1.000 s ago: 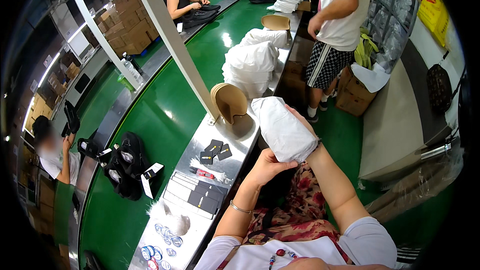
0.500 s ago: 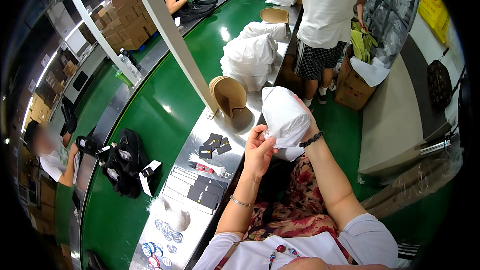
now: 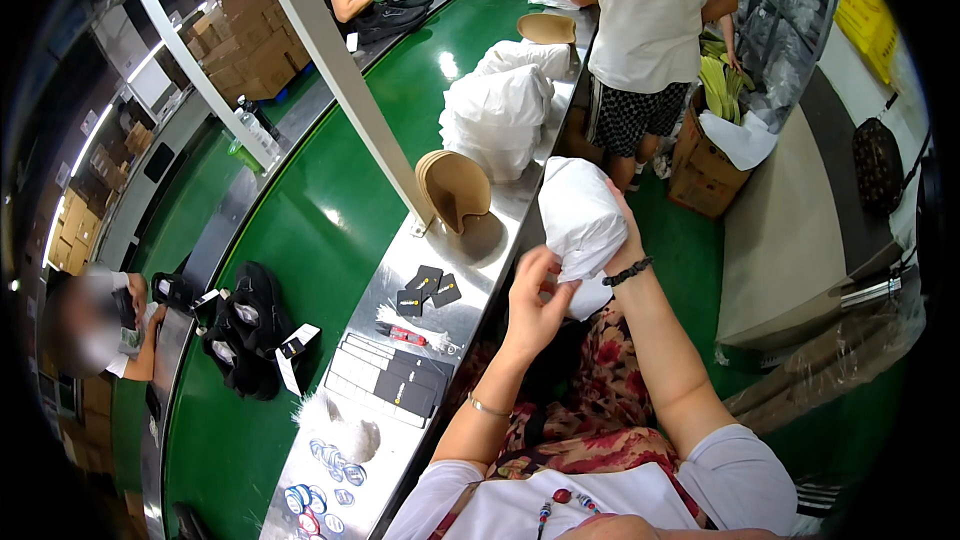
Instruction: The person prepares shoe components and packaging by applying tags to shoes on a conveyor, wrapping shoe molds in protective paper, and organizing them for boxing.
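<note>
A bundle wrapped in white paper (image 3: 582, 212) is held up over my lap, at the right side of the steel bench. My right hand (image 3: 626, 230) grips it along its right side, most of the fingers hidden behind the paper. At the bundle's lower left corner, my left hand (image 3: 540, 302) has its fingers bent and its thumb against the paper, pinching a fold there; the fingertips are slightly blurred. What the paper encloses does not show. A loose white flap hangs below the bundle.
On the steel bench (image 3: 365, 312) lie black cards (image 3: 410, 387), a red cutter (image 3: 407, 336), white tag strings and round stickers (image 3: 300, 498). Brown cardboard inserts (image 3: 452, 190) and more white bundles (image 3: 497, 120) stand farther up. Black shoes (image 3: 247, 325) rest on the green belt. Co-workers stand ahead and across.
The bundle has shifted slightly to the right and up with my right hand. My left hand has moved right, its fingers curling more. The co-worker at left has bent toward the bench.
</note>
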Demonstrator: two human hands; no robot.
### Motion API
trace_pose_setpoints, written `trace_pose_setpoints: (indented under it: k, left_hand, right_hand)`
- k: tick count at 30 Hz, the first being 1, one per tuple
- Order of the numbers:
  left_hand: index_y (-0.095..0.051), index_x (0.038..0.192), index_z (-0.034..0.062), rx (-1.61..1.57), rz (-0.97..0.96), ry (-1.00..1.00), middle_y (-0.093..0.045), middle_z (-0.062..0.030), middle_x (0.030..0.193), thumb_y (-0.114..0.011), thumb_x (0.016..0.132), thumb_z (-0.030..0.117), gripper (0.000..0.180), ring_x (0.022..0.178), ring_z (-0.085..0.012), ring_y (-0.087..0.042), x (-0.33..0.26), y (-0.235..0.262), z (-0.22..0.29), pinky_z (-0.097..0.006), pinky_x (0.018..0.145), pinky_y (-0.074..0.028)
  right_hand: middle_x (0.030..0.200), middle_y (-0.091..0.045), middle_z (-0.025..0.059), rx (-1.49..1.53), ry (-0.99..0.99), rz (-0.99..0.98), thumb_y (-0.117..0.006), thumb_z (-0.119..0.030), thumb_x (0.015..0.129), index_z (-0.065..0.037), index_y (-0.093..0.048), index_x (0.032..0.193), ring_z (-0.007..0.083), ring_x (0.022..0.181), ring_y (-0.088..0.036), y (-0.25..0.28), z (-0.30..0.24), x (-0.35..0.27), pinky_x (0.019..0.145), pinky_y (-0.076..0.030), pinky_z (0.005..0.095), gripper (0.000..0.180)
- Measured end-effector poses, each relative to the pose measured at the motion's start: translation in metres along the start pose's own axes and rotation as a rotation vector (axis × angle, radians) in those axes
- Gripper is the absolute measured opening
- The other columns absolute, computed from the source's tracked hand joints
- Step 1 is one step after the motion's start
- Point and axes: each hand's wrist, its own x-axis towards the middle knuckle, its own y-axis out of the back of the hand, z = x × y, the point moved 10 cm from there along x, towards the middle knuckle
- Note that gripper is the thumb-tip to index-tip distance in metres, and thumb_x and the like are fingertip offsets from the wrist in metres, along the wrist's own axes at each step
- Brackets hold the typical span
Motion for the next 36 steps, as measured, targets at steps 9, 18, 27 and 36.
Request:
trace_pose_setpoints:
  k: [9, 18, 27, 36]
  left_hand:
    - [-0.06, 0.106, -0.0024, -0.465, 0.16, 0.132, -0.062, -0.0059, 0.102, -0.061, 0.078, -0.009, 0.029, 0.093, -0.0118, -0.057, 0.023, 0.013, -0.022, -0.025, 0.083, -0.045]
    - [-0.05, 0.119, -0.0022, -1.266, 0.019, 0.359, -0.055, -0.0132, 0.119, -0.056, 0.077, -0.005, 0.042, 0.11, -0.0256, -0.054, 0.001, -0.016, -0.04, -0.041, 0.096, -0.043]
    - [-0.023, 0.14, 0.0031, -1.514, -0.307, 0.364, -0.039, -0.0123, 0.138, -0.061, 0.075, 0.052, 0.09, 0.127, -0.0299, -0.039, -0.015, -0.016, 0.0, -0.047, 0.106, -0.028]
    - [-0.026, 0.139, 0.0067, -1.114, 0.023, 0.378, -0.041, -0.0094, 0.137, -0.053, 0.072, 0.067, 0.094, 0.123, -0.0261, -0.043, -0.007, -0.004, -0.048, -0.044, 0.103, -0.035]
  right_hand:
    - [0.116, -0.058, 0.0098, 0.036, -0.084, 0.038, -0.037, -0.037, 0.096, -0.003, -0.049, 0.121, 0.0218, 0.105, -0.057, -0.014, 0.036, -0.01, 0.092, -0.044, 0.0348, 0.044]
    - [0.112, -0.059, 0.0092, 0.03, -0.079, 0.053, -0.04, -0.039, 0.095, -0.003, -0.05, 0.119, 0.0208, 0.1, -0.059, -0.022, 0.051, -0.017, 0.088, -0.047, 0.0336, 0.044]
    - [0.095, -0.063, 0.0036, -0.445, 0.063, -0.039, -0.045, -0.038, 0.094, -0.001, -0.056, 0.106, 0.0088, 0.086, -0.06, -0.057, 0.023, -0.03, 0.072, -0.049, 0.0218, 0.04]
    - [0.115, -0.05, 0.0103, -0.563, 0.083, 0.097, -0.053, -0.046, 0.088, -0.002, -0.037, 0.128, 0.0136, 0.099, -0.051, -0.048, 0.019, -0.023, 0.08, -0.046, 0.0285, 0.062]
